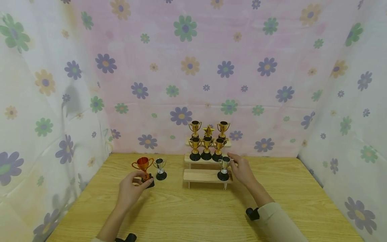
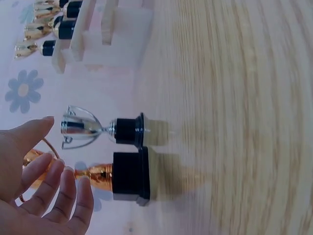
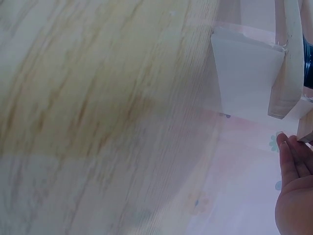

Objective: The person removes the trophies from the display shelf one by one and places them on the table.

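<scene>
Two-handed trophy work, watched remotely.

I see the left hand (image 1: 130,190) released, fingers slack, at the copper trophy (image 1: 143,164) on the table (image 1: 187,215), beside a silver cup (image 1: 160,164). Right hand (image 1: 242,170) at another trophy (image 1: 224,164) on the bottom step (image 1: 199,174); pinching or not, I cannot tell. Gold trophies (image 1: 207,143) behind, higher.

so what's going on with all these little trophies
A person is handling small trophies at a wooden table. The left hand, thumb apart from its fingers, is at the orange trophy, with a silver trophy standing beside it. The right hand is at the handle of another silver trophy on the lowest wooden step. Gold trophies stand on the steps above.
</scene>
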Action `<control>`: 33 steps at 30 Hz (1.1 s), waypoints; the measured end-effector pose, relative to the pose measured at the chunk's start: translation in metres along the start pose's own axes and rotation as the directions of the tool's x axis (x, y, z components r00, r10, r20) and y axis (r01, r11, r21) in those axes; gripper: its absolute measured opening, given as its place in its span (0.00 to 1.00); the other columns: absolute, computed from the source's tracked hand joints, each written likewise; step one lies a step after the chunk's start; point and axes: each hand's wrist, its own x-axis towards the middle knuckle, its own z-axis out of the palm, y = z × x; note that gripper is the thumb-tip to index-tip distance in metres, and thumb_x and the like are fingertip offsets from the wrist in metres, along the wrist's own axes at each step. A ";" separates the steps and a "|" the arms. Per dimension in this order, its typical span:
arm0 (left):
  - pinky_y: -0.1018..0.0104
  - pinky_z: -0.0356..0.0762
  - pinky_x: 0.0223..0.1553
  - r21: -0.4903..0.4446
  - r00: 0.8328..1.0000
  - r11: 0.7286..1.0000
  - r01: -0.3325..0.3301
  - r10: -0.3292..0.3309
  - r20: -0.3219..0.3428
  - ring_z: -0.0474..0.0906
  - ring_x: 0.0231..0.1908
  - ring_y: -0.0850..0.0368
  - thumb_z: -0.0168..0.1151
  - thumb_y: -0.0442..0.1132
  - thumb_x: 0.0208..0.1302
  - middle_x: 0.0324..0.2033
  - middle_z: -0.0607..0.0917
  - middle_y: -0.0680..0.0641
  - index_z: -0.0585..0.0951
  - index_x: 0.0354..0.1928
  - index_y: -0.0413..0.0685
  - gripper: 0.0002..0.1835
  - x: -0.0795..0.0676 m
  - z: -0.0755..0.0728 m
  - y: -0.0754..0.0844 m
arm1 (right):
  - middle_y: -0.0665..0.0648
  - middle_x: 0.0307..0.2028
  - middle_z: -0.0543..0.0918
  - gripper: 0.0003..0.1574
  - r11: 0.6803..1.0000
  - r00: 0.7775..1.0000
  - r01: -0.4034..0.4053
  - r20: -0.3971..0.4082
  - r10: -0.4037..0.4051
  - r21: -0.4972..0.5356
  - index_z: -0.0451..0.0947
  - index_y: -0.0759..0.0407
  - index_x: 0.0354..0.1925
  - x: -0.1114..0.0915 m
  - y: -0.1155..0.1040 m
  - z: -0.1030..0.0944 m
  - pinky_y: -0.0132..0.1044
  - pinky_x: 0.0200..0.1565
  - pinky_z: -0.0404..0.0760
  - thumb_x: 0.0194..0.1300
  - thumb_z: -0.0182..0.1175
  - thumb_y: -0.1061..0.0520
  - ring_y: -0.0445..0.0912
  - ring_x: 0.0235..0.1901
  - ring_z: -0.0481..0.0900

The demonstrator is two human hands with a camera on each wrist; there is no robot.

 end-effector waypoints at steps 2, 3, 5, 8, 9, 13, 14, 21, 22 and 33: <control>0.70 0.79 0.29 -0.017 1.000 1.000 -0.023 0.023 0.004 0.80 0.34 0.58 0.78 0.36 0.58 0.42 0.85 0.39 0.84 0.48 0.38 0.17 -0.002 0.003 0.003 | 0.71 0.61 0.79 0.24 1.000 1.000 0.001 0.003 -0.001 -0.004 0.76 0.73 0.63 0.000 0.000 0.000 0.44 0.38 0.76 0.73 0.51 0.67 0.57 0.44 0.83; 0.70 0.79 0.30 -0.025 0.999 0.999 -0.033 0.033 0.006 0.80 0.33 0.58 0.78 0.35 0.58 0.42 0.85 0.39 0.85 0.48 0.38 0.17 -0.003 0.005 0.005 | 0.71 0.61 0.79 0.24 1.000 1.000 -0.001 0.004 0.001 -0.007 0.76 0.73 0.63 0.000 0.000 0.000 0.44 0.37 0.76 0.73 0.51 0.67 0.56 0.43 0.82; 0.71 0.79 0.30 -0.032 0.999 0.998 -0.051 0.051 0.011 0.80 0.33 0.58 0.78 0.33 0.57 0.42 0.85 0.38 0.85 0.48 0.39 0.17 -0.004 0.009 0.007 | 0.71 0.61 0.80 0.24 1.000 1.000 -0.005 0.007 0.005 -0.008 0.76 0.72 0.64 0.000 0.001 -0.001 0.42 0.36 0.76 0.73 0.51 0.66 0.55 0.40 0.80; 0.71 0.80 0.32 -0.035 0.997 0.997 -0.070 0.071 0.029 0.79 0.32 0.58 0.79 0.35 0.56 0.41 0.85 0.41 0.85 0.46 0.41 0.17 -0.006 0.014 0.012 | 0.70 0.61 0.80 0.24 1.000 1.000 -0.007 0.009 0.007 -0.007 0.77 0.71 0.63 0.000 0.001 -0.001 0.42 0.36 0.75 0.73 0.51 0.66 0.53 0.38 0.80; 0.71 0.80 0.31 -0.041 0.996 0.996 -0.076 0.078 0.037 0.79 0.31 0.57 0.79 0.35 0.56 0.41 0.85 0.42 0.85 0.46 0.42 0.17 -0.007 0.016 0.014 | 0.70 0.61 0.80 0.24 1.000 1.000 -0.006 0.007 0.006 -0.007 0.77 0.71 0.63 0.001 0.001 -0.001 0.42 0.37 0.76 0.73 0.51 0.66 0.53 0.38 0.80; 0.71 0.80 0.31 -0.072 0.992 0.994 -0.086 0.091 0.083 0.79 0.30 0.58 0.79 0.35 0.56 0.39 0.84 0.43 0.86 0.46 0.43 0.16 -0.008 0.024 0.022 | 0.70 0.60 0.80 0.23 1.000 1.000 -0.001 0.005 0.001 -0.004 0.77 0.72 0.63 0.001 0.001 0.000 0.43 0.36 0.76 0.72 0.52 0.67 0.54 0.38 0.81; 0.70 0.80 0.32 -0.077 0.991 0.993 -0.084 0.091 0.093 0.79 0.30 0.58 0.79 0.35 0.56 0.39 0.84 0.43 0.86 0.46 0.43 0.16 -0.009 0.027 0.024 | 0.70 0.60 0.80 0.23 1.000 1.000 0.001 0.005 -0.001 -0.005 0.77 0.72 0.63 0.001 0.001 0.000 0.43 0.36 0.76 0.72 0.52 0.68 0.54 0.38 0.81; 0.68 0.82 0.37 -0.108 0.974 0.982 -0.153 0.168 0.149 0.81 0.38 0.47 0.79 0.37 0.56 0.41 0.85 0.48 0.86 0.47 0.48 0.16 -0.011 0.054 0.038 | 0.70 0.59 0.81 0.24 1.000 1.000 -0.005 0.002 0.005 -0.002 0.77 0.72 0.63 0.001 0.002 -0.001 0.41 0.35 0.75 0.72 0.51 0.67 0.52 0.35 0.79; 0.67 0.82 0.37 -0.114 0.971 0.980 -0.163 0.180 0.158 0.81 0.39 0.45 0.79 0.36 0.56 0.41 0.85 0.48 0.86 0.47 0.48 0.16 -0.011 0.059 0.040 | 0.70 0.59 0.81 0.24 1.000 1.000 -0.007 0.003 0.007 -0.003 0.77 0.72 0.63 0.001 0.002 -0.001 0.41 0.35 0.75 0.72 0.51 0.67 0.52 0.35 0.79; 0.56 0.82 0.44 -0.161 0.934 0.964 -0.211 0.247 0.259 0.81 0.42 0.46 0.78 0.40 0.59 0.46 0.85 0.42 0.85 0.52 0.42 0.20 -0.009 0.096 0.064 | 0.71 0.59 0.81 0.24 1.000 1.000 -0.001 0.008 0.002 -0.010 0.76 0.73 0.63 0.001 0.001 0.000 0.41 0.35 0.75 0.72 0.52 0.68 0.53 0.37 0.80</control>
